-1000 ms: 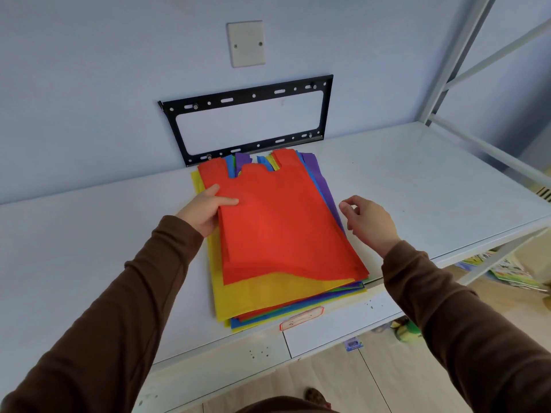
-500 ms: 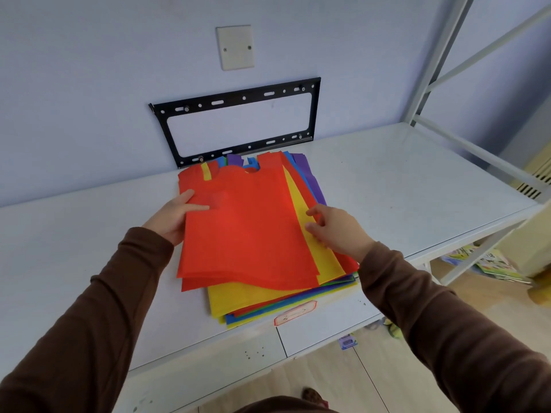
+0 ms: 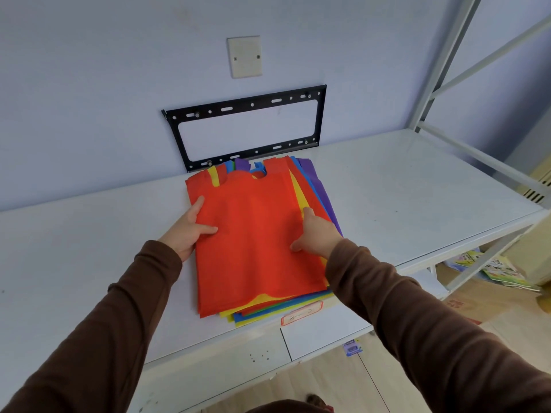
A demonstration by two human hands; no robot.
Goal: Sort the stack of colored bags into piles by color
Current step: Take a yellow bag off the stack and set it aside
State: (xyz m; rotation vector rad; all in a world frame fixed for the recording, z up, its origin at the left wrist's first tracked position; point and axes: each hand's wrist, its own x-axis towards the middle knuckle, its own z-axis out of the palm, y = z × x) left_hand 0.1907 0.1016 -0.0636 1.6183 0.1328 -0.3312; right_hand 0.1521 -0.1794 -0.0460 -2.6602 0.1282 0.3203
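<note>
A stack of colored bags (image 3: 269, 310) lies on the white table (image 3: 402, 189), with yellow, blue, green and purple edges fanned out. On top lies a red bag (image 3: 253, 234). My left hand (image 3: 187, 231) grips the red bag's left edge, thumb on top and fingers under. My right hand (image 3: 313, 234) holds the red bag's right edge, thumb on top, beside a yellow bag (image 3: 298, 193) that shows just beneath.
A black metal bracket (image 3: 244, 129) is fixed to the wall right behind the stack. A white shelf frame (image 3: 447, 55) rises at the right. Books (image 3: 495, 269) lie on the floor below the table's right end.
My right hand has come in from the stack's right side and taken the red bag's right edge. The red bag shifted left and back over the stack; my left hand kept its hold.
</note>
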